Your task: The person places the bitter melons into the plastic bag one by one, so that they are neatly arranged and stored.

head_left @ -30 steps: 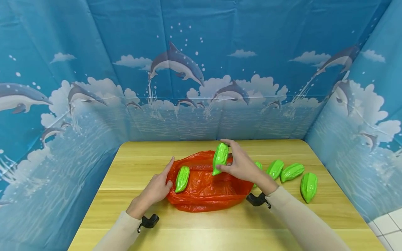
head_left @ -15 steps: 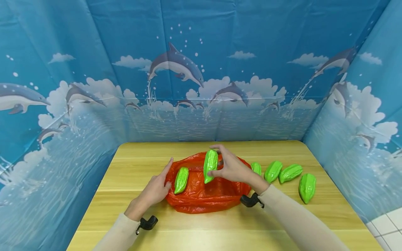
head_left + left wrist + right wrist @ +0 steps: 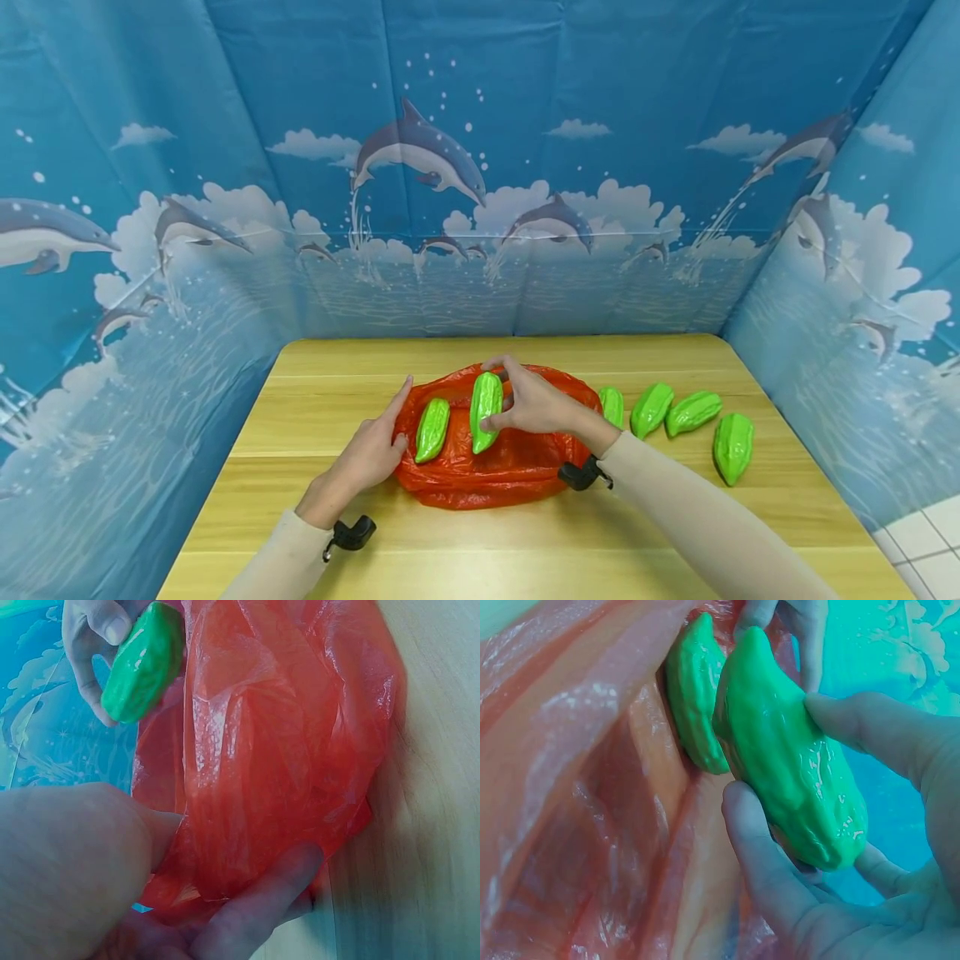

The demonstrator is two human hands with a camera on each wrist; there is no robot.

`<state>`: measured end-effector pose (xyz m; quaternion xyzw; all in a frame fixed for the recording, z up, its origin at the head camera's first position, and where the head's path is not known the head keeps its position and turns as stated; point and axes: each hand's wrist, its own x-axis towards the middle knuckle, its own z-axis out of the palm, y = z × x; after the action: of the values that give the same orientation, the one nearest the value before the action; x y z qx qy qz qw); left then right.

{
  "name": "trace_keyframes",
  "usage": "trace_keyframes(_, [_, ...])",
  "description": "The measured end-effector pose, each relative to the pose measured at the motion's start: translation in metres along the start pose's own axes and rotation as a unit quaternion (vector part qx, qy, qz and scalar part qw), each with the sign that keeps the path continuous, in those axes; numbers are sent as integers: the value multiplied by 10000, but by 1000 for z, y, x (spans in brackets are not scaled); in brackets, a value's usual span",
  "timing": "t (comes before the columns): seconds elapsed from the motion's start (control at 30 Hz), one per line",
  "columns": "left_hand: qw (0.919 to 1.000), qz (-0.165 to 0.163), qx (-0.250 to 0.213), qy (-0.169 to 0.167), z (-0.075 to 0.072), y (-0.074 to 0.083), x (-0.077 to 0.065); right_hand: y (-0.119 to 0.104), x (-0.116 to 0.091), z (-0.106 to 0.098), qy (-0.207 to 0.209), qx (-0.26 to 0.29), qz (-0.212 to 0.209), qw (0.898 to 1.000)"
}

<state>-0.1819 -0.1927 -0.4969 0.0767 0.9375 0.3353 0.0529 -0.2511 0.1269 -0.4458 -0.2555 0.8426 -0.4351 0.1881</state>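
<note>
My right hand [image 3: 528, 402] holds a glossy green bitter melon [image 3: 486, 412] over the mouth of a red plastic bag [image 3: 517, 454]. Thumb and fingertips grip its sides, as the right wrist view shows on the bitter melon [image 3: 791, 765]. A second bitter melon [image 3: 432, 430] lies inside the bag near its left end. At the bag's left edge, my left hand [image 3: 367, 450] holds the rim between thumb and fingers. In the left wrist view the bag [image 3: 262, 750] hides part of the left hand [image 3: 75, 862].
Several more bitter melons lie on the wooden table to the right, among them one bitter melon [image 3: 693, 413] and, farthest right, another bitter melon [image 3: 733, 448]. A blue dolphin-print curtain [image 3: 480, 208] encloses the back and sides of the table [image 3: 480, 554].
My right hand has moved left and lower over the bag, carrying its bitter melon toward the one inside. My left hand has stayed at the bag's left edge.
</note>
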Motion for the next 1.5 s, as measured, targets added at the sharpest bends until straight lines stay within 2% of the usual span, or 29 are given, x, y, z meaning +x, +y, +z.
trace_keyframes(0.3, [9999,87,-59,30,-1,0,-2,-7,11,9,-346,-301,165,9988])
trace_keyframes(0.83, [9996,233,-131,91,-4,-2,-2,-6,28,16,-486,-465,470,9966])
trace_keyframes(1.27, [9995,249,-173,98,-2,-4,-3,-4,32,24,-756,-115,687,9947])
trace_keyframes(1.5, [9995,232,-180,92,-3,-3,-3,-3,32,25,-755,26,754,9943])
